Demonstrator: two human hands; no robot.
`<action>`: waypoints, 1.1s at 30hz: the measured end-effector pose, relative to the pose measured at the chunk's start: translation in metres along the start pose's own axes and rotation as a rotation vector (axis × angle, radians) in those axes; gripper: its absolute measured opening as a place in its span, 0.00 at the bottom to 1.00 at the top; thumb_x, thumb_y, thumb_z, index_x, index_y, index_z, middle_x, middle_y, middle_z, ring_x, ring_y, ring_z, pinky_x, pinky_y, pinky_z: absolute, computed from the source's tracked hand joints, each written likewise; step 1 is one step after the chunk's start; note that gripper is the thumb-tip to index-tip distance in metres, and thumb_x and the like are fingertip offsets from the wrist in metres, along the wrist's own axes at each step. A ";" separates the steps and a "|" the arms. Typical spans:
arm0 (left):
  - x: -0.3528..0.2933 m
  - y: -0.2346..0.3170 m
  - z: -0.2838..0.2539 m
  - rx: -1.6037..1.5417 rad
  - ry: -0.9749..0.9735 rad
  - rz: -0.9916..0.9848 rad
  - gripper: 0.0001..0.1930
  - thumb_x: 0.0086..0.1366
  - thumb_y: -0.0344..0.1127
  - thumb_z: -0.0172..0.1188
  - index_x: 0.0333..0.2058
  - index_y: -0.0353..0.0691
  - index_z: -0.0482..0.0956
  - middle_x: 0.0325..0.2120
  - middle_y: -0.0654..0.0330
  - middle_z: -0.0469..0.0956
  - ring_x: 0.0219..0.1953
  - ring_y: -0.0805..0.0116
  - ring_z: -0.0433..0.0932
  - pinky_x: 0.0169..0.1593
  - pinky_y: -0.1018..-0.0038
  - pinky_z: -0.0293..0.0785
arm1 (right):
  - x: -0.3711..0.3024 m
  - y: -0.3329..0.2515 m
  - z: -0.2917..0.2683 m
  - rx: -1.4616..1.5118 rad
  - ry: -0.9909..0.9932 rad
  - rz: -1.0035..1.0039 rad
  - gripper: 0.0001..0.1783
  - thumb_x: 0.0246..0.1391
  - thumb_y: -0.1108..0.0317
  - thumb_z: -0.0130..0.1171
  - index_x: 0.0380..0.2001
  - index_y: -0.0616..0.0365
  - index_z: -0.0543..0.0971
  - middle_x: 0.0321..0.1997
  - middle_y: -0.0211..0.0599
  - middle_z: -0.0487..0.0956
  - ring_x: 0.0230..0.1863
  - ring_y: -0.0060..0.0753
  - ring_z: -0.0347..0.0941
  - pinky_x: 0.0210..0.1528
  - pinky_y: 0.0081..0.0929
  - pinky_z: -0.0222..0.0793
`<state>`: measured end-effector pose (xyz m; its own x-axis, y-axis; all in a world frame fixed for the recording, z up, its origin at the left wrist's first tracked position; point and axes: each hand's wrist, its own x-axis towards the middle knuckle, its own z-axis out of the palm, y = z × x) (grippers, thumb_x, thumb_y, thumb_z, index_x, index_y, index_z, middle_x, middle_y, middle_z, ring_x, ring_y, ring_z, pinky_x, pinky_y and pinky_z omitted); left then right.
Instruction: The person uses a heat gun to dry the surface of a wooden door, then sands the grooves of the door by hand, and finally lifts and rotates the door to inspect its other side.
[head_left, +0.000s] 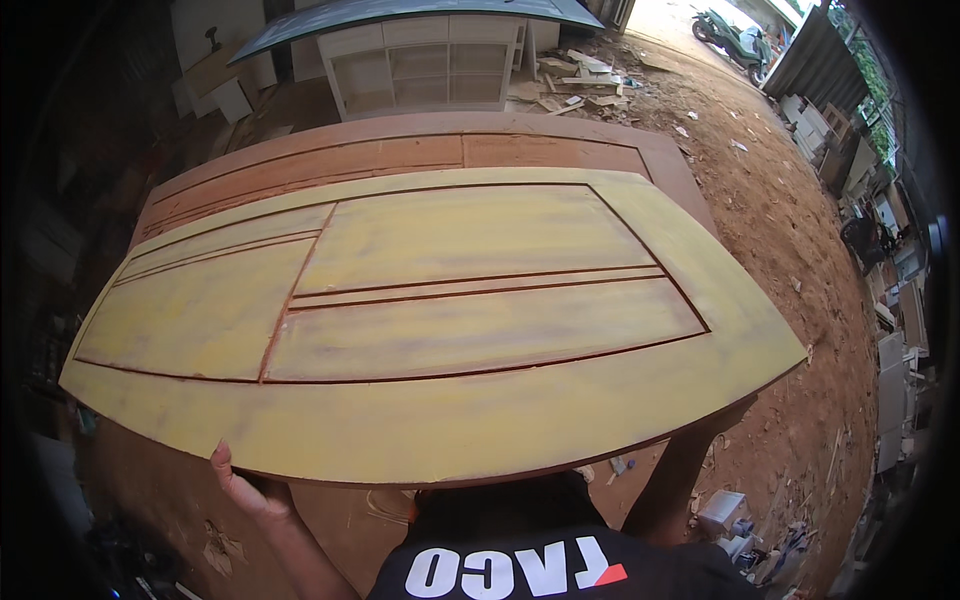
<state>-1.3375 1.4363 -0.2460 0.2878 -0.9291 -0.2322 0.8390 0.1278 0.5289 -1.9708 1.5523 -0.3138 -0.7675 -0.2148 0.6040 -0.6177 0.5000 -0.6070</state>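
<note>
A large door point(480, 330) with a patchy yellow coat and brown routed grooves spans the middle of the view. At its near edge on the left, my left hand point(245, 490) grips it, thumb up against the rim and the other fingers hidden underneath. Toward the right end of that edge, my right hand point(728, 415) holds the door from below, with its fingers out of sight. Behind the yellow door lies a second, reddish-brown door point(420, 145) with similar grooves, partly covered by it.
Farther back stands a white cabinet point(420, 75) with open shelves under a bluish board point(420, 18). Wood scraps point(590, 80) lie on the reddish dirt floor point(770, 220). Boards and debris point(890, 350) line the right side. A motorbike point(735, 45) is parked at the far right.
</note>
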 end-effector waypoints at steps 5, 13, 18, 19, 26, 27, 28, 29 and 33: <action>0.003 -0.007 -0.021 -0.018 -0.076 -0.025 0.27 0.66 0.37 0.54 0.62 0.34 0.66 0.58 0.51 0.72 0.58 0.54 0.72 0.64 0.56 0.69 | -0.004 0.000 0.031 0.066 0.053 -0.200 0.38 0.60 0.39 0.52 0.59 0.62 0.68 0.54 0.51 0.72 0.57 0.52 0.73 0.56 0.48 0.70; -0.013 -0.050 -0.045 0.050 0.051 0.065 0.25 0.64 0.38 0.56 0.58 0.34 0.70 0.54 0.53 0.75 0.55 0.55 0.75 0.59 0.57 0.74 | 0.012 0.022 0.087 0.216 0.132 -0.403 0.38 0.65 0.39 0.49 0.60 0.66 0.67 0.53 0.51 0.72 0.54 0.48 0.74 0.53 0.42 0.72; -0.024 -0.074 -0.043 0.029 0.110 0.100 0.24 0.62 0.36 0.57 0.55 0.33 0.72 0.51 0.54 0.78 0.53 0.56 0.77 0.58 0.59 0.75 | 0.012 0.028 0.099 0.366 -0.017 -0.107 0.35 0.67 0.43 0.48 0.58 0.67 0.66 0.55 0.50 0.71 0.54 0.45 0.74 0.54 0.41 0.72; -0.027 -0.078 -0.035 0.045 0.129 0.117 0.24 0.62 0.36 0.56 0.55 0.33 0.72 0.51 0.54 0.77 0.53 0.56 0.77 0.58 0.59 0.75 | 0.012 0.033 0.102 0.479 -0.027 -0.090 0.34 0.68 0.44 0.47 0.58 0.67 0.66 0.55 0.51 0.71 0.53 0.44 0.74 0.53 0.40 0.72; -0.038 -0.082 -0.024 0.146 0.263 0.195 0.26 0.69 0.49 0.51 0.60 0.38 0.69 0.56 0.58 0.74 0.57 0.57 0.74 0.61 0.59 0.71 | 0.010 0.030 0.090 0.725 -0.173 -0.008 0.30 0.71 0.46 0.42 0.59 0.64 0.67 0.56 0.48 0.71 0.56 0.45 0.71 0.59 0.42 0.67; -0.031 -0.099 0.016 0.137 0.390 0.243 0.28 0.71 0.52 0.49 0.61 0.39 0.68 0.58 0.58 0.72 0.59 0.56 0.72 0.62 0.59 0.70 | 0.030 0.035 0.102 0.933 -0.253 0.166 0.30 0.70 0.46 0.42 0.59 0.62 0.67 0.56 0.47 0.71 0.56 0.45 0.71 0.60 0.43 0.67; -0.028 -0.106 0.036 0.137 0.510 0.287 0.30 0.72 0.56 0.47 0.63 0.41 0.66 0.61 0.59 0.70 0.61 0.56 0.70 0.63 0.59 0.68 | 0.032 0.062 0.105 1.716 -0.460 0.670 0.31 0.70 0.43 0.40 0.60 0.58 0.69 0.60 0.40 0.71 0.58 0.44 0.70 0.63 0.43 0.65; -0.028 -0.104 0.037 0.186 0.585 0.309 0.32 0.73 0.59 0.44 0.65 0.41 0.64 0.63 0.58 0.68 0.62 0.55 0.69 0.64 0.59 0.67 | 0.023 0.029 0.089 2.084 -0.757 0.723 0.31 0.70 0.42 0.39 0.63 0.55 0.68 0.64 0.35 0.69 0.61 0.42 0.68 0.65 0.44 0.64; -0.022 -0.118 -0.005 0.160 0.630 0.197 0.38 0.74 0.67 0.30 0.69 0.43 0.58 0.68 0.58 0.61 0.67 0.54 0.63 0.68 0.58 0.62 | 0.015 -0.043 0.042 1.405 -0.336 1.409 0.34 0.68 0.40 0.43 0.64 0.54 0.67 0.66 0.36 0.70 0.65 0.42 0.66 0.67 0.48 0.63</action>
<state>-1.4402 1.4432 -0.3076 0.6831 -0.5078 -0.5250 0.6787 0.1759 0.7130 -1.9629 1.4921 -0.3005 -0.6324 -0.5347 -0.5605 0.7742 -0.4121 -0.4804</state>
